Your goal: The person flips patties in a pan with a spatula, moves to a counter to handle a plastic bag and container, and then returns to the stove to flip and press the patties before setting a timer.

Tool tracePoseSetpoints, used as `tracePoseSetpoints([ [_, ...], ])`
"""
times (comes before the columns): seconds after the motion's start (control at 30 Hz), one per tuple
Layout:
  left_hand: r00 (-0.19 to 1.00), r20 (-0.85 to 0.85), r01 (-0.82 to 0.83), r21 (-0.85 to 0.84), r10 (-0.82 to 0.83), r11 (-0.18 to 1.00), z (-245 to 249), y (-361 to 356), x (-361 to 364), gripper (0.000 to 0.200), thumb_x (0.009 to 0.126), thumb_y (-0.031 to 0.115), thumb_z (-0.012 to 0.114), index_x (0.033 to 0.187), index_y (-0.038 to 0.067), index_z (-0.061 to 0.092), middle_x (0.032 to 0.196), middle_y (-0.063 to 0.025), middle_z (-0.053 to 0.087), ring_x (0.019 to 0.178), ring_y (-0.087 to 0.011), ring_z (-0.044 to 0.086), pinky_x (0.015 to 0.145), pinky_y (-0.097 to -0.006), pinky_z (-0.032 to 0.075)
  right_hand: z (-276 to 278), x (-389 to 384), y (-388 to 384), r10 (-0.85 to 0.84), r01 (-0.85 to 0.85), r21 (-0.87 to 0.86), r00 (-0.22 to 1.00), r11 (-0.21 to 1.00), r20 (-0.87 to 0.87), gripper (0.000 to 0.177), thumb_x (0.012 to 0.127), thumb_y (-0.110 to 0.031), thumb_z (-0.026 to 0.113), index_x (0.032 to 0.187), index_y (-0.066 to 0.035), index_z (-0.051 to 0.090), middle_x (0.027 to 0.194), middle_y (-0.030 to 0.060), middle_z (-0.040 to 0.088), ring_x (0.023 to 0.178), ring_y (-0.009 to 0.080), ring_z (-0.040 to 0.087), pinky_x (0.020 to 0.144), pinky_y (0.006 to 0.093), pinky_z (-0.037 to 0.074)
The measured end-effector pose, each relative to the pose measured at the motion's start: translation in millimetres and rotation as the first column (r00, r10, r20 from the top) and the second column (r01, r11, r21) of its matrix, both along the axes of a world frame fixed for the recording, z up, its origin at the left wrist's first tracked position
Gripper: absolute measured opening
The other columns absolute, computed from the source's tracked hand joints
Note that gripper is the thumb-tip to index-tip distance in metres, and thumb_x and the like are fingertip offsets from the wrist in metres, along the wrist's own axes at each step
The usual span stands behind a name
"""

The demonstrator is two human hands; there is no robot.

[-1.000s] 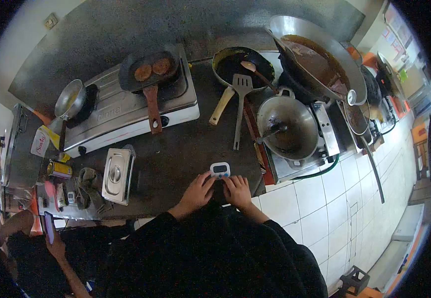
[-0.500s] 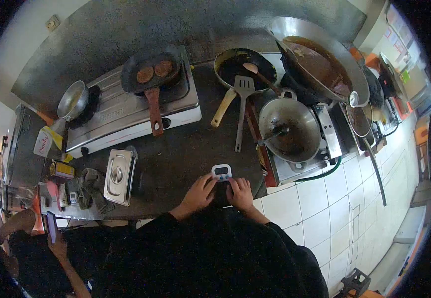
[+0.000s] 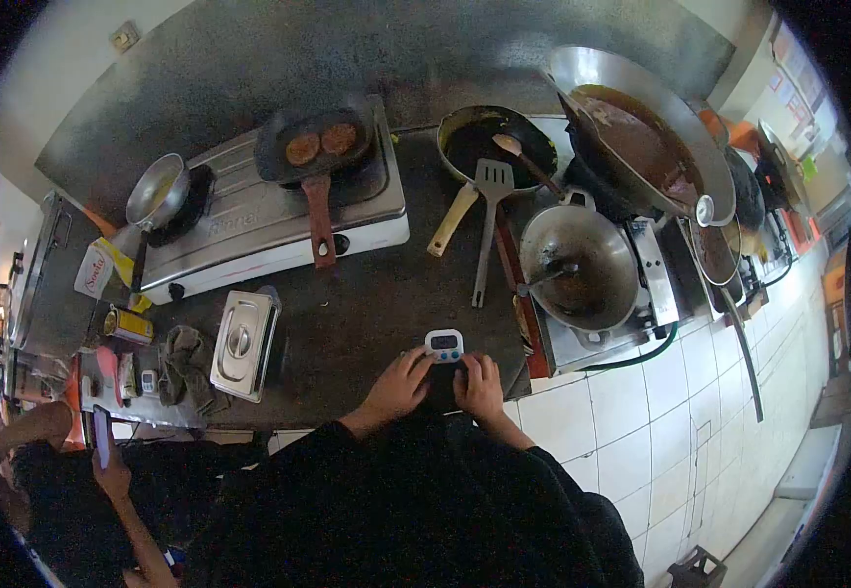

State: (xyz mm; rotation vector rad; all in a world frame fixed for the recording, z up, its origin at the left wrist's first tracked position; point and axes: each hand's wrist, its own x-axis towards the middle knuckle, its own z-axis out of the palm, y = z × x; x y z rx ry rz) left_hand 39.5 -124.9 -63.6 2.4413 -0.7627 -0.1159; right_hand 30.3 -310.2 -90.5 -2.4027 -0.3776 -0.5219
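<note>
A small white kitchen timer with a dark display and blue buttons is in front of me, near the counter's front edge. My left hand is closed on its lower left side, fingertips touching the casing. At the lower right corner, the curled fingers of my right hand hold the timer too, the thumb close to the buttons. Behind it, a spatula leans over a pan with a pale handle. Two brown patties lie in a dark frying pan on the gas stove.
A lidded steel container and a crumpled cloth lie to the left. A small saucepan sits on the stove. A wok and a large pan of brown liquid stand right. Another person's hand holds a phone.
The whole view has shifted slightly, so things appear a little further right. Both hands stay at the timer. The other person's phone hand has barely moved.
</note>
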Motion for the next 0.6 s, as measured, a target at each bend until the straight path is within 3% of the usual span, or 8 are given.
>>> tracePoseSetpoints([
  [0.13, 1.000, 0.015, -0.021, 0.008, 0.020, 1.000, 5.6, -2.5, -1.7, 0.051, 0.073, 0.012, 0.054, 0.119, 0.004, 0.034, 0.121, -0.0163, 0.031, 0.110, -0.0326, 0.036, 0.094, -0.0440, 0.029, 2.8, -0.1, -2.3, 0.046, -0.051, -0.084, 0.997, 0.995, -0.060, 0.033, 0.068, -0.008, 0.054, 0.099, -0.005, 0.047, 0.087, 0.0129, 0.046, 0.080, 0.0286, 0.047, 0.067, 0.0384, 0.038],
  [0.6, 0.996, 0.083, -0.010, -0.013, 0.011, 1.000, -8.0, 0.7, -3.0, 0.047, 0.073, 0.012, 0.054, 0.115, 0.002, 0.037, 0.121, -0.0159, 0.032, 0.108, -0.0331, 0.038, 0.092, -0.0458, 0.030, -1.5, 2.1, 0.0, 0.074, -0.077, -0.095, 0.997, 0.992, -0.031, 0.036, 0.066, -0.009, 0.054, 0.101, -0.006, 0.049, 0.087, 0.0115, 0.046, 0.080, 0.0279, 0.047, 0.068, 0.0388, 0.037],
])
